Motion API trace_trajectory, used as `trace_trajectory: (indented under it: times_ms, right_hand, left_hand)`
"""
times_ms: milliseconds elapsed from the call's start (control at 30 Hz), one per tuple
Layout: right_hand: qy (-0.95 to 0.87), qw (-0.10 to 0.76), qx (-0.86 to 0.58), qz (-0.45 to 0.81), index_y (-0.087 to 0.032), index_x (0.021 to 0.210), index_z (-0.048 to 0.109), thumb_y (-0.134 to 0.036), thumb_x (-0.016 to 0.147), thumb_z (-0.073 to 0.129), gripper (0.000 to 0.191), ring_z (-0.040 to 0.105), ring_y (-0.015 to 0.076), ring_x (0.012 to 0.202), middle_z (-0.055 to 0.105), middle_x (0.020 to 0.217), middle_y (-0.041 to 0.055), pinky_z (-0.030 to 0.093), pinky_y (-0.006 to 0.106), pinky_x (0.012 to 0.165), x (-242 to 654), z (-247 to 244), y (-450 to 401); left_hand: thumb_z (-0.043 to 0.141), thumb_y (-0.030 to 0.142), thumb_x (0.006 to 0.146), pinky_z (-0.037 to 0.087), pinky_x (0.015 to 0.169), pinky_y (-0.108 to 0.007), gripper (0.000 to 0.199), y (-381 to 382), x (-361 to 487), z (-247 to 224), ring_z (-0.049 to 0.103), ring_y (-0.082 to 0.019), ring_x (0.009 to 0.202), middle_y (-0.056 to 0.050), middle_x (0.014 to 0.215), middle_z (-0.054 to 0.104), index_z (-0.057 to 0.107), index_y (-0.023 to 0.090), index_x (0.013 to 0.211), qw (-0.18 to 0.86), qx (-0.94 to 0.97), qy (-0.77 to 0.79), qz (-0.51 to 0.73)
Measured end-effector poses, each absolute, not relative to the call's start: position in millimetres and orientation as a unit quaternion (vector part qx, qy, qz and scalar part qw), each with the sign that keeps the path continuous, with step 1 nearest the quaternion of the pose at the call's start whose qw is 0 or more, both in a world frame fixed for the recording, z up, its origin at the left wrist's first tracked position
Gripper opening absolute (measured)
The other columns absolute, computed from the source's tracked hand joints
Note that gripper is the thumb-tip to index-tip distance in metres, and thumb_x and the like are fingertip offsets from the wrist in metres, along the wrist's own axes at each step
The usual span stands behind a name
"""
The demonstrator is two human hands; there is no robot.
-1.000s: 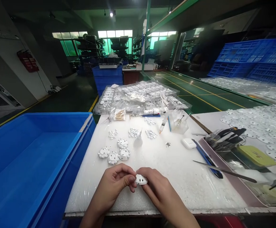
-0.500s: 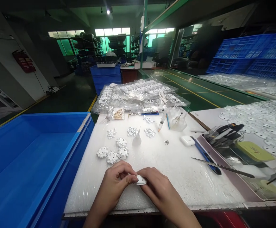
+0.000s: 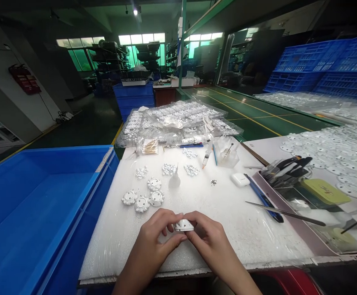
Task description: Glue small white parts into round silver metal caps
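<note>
Between my two hands is a small white round part [image 3: 184, 225] with little dark holes, held just above the foam-topped table near its front edge. My left hand [image 3: 160, 233] pinches it from the left with thumb and fingers. From the right, my right hand [image 3: 207, 231] grips its other side, and the fingertips hide part of its rim. Beyond the hands to the left lie several finished-looking white round pieces [image 3: 156, 198] with bumpy edges and two dark dots each. A small translucent squeeze bottle [image 3: 175, 179] with a thin nozzle stands upright past them.
Small piles of white bits [image 3: 191, 170] and dark bits [image 3: 213, 182] lie on the white foam sheet [image 3: 227, 229]. Tweezers [image 3: 285, 213] and a blue cutter [image 3: 264, 199] are at right, beside a tool tray [image 3: 301, 221]. A blue bin [image 3: 58, 180] stands left; bagged parts [image 3: 178, 116] are stacked behind.
The white round part has been tilted so its side faces me more. My left thumb has moved below it, and the right fingers have shifted along its edge. The view has moved slightly.
</note>
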State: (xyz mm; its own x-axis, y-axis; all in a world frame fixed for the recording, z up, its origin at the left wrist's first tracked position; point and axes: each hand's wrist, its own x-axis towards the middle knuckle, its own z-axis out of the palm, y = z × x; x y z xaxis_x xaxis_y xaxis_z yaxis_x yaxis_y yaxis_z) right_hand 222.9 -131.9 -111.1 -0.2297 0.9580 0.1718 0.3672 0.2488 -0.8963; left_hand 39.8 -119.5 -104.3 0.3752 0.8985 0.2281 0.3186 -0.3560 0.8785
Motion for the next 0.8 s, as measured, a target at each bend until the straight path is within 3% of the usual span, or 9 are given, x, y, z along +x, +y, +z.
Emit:
trace_trajectory:
  times_ms: [167,267,567,700,800]
  right_hand:
    - [-0.657,0.390,-0.494,0.415,-0.024,0.106,0.065,-0.023,0.089,0.055,0.019,0.061,0.0144,0.090,0.068,0.103,-0.0009,0.044,0.024,0.080,224.8,-107.4,-129.8]
    - [-0.658,0.382,-0.497,0.418,-0.024,0.108,0.064,-0.017,0.087,0.054,0.026,0.061,0.0152,0.093,0.068,0.105,-0.0006,0.044,0.025,0.083,224.9,-106.4,-130.6]
    - [-0.672,0.367,-0.481,0.427,-0.025,0.116,0.057,-0.017,0.090,0.048,0.030,0.060,0.0141,0.099,0.064,0.113,0.0005,0.046,0.024,0.086,226.7,-108.0,-133.2]
    - [-0.682,0.380,-0.479,0.400,-0.026,0.123,0.047,-0.021,0.093,0.045,0.030,0.058,0.0136,0.107,0.060,0.120,0.0031,0.045,0.025,0.092,226.1,-112.8,-136.9]
    - [-0.694,0.397,-0.476,0.368,-0.026,0.121,0.044,-0.022,0.095,0.043,0.026,0.060,0.0129,0.104,0.062,0.114,0.0035,0.047,0.024,0.090,224.2,-117.9,-140.0]
  left_hand:
    - [0.053,0.010,0.089,0.045,0.079,-0.021,0.044,-121.9,42.3,-105.9,0.055,-0.010,0.085,0.002,0.100,0.057,0.051,0.035,0.125,0.347,0.769,0.386,0.373]
    - [0.051,0.004,0.087,0.045,0.079,-0.020,0.050,-124.1,43.5,-106.3,0.056,-0.010,0.088,0.001,0.096,0.055,0.047,0.033,0.128,0.320,0.786,0.377,0.372]
    - [0.047,0.004,0.087,0.046,0.070,-0.024,0.040,-127.7,55.2,-112.0,0.055,-0.014,0.079,-0.002,0.085,0.055,0.050,0.021,0.123,0.161,0.821,0.389,0.387]
    - [0.048,0.004,0.087,0.047,0.071,-0.023,0.038,-128.5,55.2,-110.0,0.057,-0.013,0.080,-0.002,0.087,0.057,0.051,0.022,0.121,0.197,0.809,0.390,0.394]
    - [0.049,0.003,0.085,0.048,0.071,-0.021,0.037,-129.9,54.3,-107.7,0.058,-0.013,0.079,0.000,0.086,0.056,0.055,0.023,0.115,0.239,0.782,0.413,0.401]
